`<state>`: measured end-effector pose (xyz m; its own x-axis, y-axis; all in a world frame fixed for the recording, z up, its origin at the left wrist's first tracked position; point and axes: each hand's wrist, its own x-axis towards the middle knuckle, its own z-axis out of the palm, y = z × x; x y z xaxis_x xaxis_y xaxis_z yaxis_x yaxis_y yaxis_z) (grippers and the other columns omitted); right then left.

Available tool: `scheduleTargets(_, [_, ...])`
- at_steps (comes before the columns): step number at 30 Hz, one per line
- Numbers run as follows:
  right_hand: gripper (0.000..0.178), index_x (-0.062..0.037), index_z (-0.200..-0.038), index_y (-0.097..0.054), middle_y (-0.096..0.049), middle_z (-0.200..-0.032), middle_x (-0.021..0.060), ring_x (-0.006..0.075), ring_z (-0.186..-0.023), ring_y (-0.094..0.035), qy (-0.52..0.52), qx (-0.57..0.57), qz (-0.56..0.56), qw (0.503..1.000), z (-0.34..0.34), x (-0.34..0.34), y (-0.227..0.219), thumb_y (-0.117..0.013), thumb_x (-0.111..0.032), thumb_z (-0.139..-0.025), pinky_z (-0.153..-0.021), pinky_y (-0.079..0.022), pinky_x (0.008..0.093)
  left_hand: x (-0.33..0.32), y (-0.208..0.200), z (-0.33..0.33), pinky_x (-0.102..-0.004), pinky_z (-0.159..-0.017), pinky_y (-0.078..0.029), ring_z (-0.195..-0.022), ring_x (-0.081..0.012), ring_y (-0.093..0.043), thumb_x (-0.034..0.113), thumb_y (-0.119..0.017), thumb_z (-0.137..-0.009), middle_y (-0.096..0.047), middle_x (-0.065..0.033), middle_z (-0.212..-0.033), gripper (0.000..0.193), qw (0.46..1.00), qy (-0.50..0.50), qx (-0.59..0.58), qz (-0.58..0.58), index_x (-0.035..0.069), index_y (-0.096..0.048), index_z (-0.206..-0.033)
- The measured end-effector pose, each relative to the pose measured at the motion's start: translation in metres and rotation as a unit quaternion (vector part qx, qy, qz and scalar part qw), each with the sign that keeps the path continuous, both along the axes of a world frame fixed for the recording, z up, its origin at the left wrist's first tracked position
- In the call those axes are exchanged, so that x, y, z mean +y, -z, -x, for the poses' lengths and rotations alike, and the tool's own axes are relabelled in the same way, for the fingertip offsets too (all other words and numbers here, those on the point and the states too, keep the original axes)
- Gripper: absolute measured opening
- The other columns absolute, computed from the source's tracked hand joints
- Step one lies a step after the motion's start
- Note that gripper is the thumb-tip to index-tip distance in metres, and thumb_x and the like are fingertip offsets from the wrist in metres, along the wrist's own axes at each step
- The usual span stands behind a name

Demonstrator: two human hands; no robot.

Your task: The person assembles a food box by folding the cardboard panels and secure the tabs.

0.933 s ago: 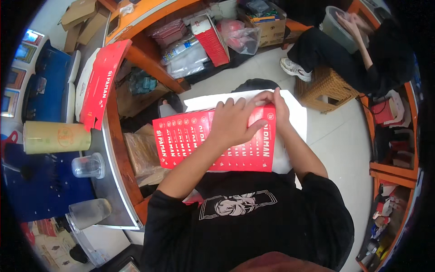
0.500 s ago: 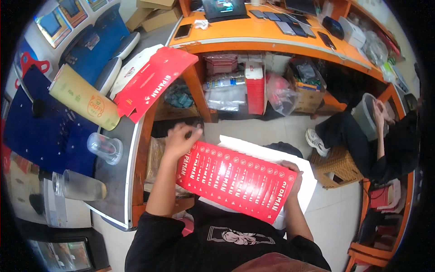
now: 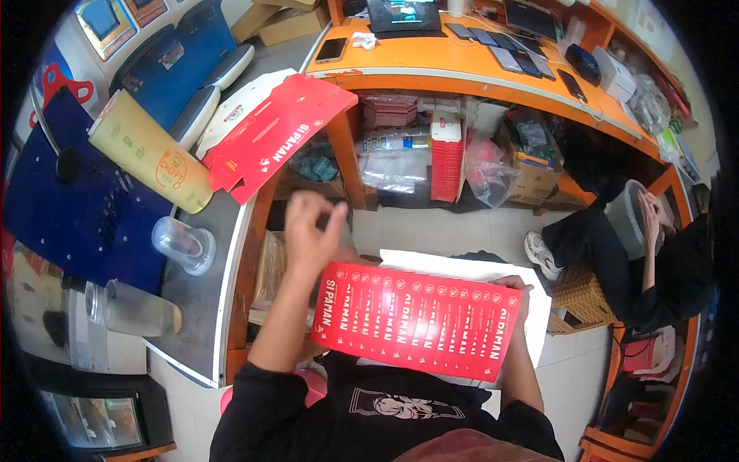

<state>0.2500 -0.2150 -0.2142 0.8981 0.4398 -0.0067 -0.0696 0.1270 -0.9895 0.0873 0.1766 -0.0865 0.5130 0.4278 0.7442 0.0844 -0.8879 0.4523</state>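
Observation:
A row of overlapping red cardboard boxes [image 3: 412, 319], folded flat and printed in white, lies fanned out over my lap. My right hand [image 3: 517, 308] grips the right end of this stack, its fingers partly hidden behind the card. Just above the left end, my left hand [image 3: 312, 231] is raised off the boxes. Its fingers are curled and the thumb stands apart, with nothing visible between them. Beneath the stack shows a large white sheet [image 3: 543, 308], which looks like card.
On the left grey counter [image 3: 204, 331] are a red and white flat box [image 3: 281, 127], a yellow paper cup [image 3: 158, 158], a clear plastic cup [image 3: 185, 246] and a lidded jar [image 3: 142, 309]. Phones lie on the orange desk [image 3: 400, 58]. Someone holding a tub [image 3: 625, 223] sits at right.
My left hand has lifted away from the left end of the stack. The stack has turned more level and shifted slightly right, still in my right hand. The whole view has shifted a little.

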Motion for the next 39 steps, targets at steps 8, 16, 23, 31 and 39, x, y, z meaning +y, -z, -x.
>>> scheduleTargets(8, [0.091, 0.0018, -0.110, -0.062, -0.066, -0.098, 0.0103, 0.0184, -0.090, -0.063, -0.028, 0.045, -0.041, 0.998, -0.005, -0.001, 0.003, -0.020, -0.078, -0.097, -0.086, -0.054, 0.0348, 0.115, -0.081, -0.035, -0.0487, -0.105, -0.046, -0.127, -0.0441, -0.056, 0.046, -0.068, -0.091, -0.058, -0.0235, -0.138, 0.050, 0.923, -0.254, 0.277, -0.081, 0.007, -0.071, -0.123])
scheduleTargets(16, [0.091, 0.0026, -0.105, -0.063, -0.066, -0.095, 0.0099, 0.0172, -0.089, -0.064, -0.029, 0.055, -0.051, 0.997, -0.001, 0.000, -0.001, -0.017, -0.076, -0.099, -0.084, -0.053, 0.0329, 0.125, -0.122, -0.031, -0.0435, -0.100, -0.049, -0.113, -0.0373, -0.067, 0.047, -0.063, -0.096, -0.071, -0.0237, -0.116, 0.052, 0.911, -0.080, 0.390, 0.109, 0.005, -0.070, -0.125])
scheduleTargets(23, [0.091, 0.0028, -0.104, -0.064, -0.066, -0.093, 0.0099, 0.0164, -0.089, -0.063, -0.060, 0.022, -0.022, 0.998, -0.007, -0.006, 0.002, -0.017, -0.075, -0.100, -0.083, -0.052, 0.0321, 0.126, -0.146, -0.037, -0.0418, -0.097, -0.050, -0.110, -0.0343, -0.068, 0.042, -0.064, -0.097, -0.072, -0.0226, -0.113, 0.044, 0.886, -0.063, 0.422, 0.183, 0.006, -0.072, -0.121])
scheduleTargets(31, [0.084, 0.0022, -0.110, -0.062, -0.065, -0.109, 0.0128, 0.0209, -0.104, -0.061, -0.030, 0.004, -0.007, 1.000, -0.007, -0.001, -0.010, -0.020, -0.070, -0.103, -0.094, -0.048, 0.0360, 0.132, -0.153, -0.029, -0.0520, -0.077, -0.052, -0.090, -0.0422, -0.066, 0.010, -0.057, -0.092, -0.064, -0.0203, -0.098, 0.015, 0.931, -0.237, 0.158, -0.228, 0.004, -0.062, -0.105])
scheduleTargets(39, [0.046, 0.0012, -0.130, -0.054, -0.056, -0.134, 0.0153, 0.0299, -0.130, -0.051, 0.108, -0.237, 0.078, 0.962, -0.021, -0.014, -0.091, -0.048, -0.037, -0.105, -0.111, -0.039, 0.0434, 0.032, -0.243, -0.010, -0.0279, -0.069, -0.051, -0.079, -0.0152, -0.064, 0.016, -0.062, -0.102, -0.069, -0.0082, -0.086, 0.018, 0.943, -0.106, -0.289, -0.124, 0.000, -0.066, -0.096])
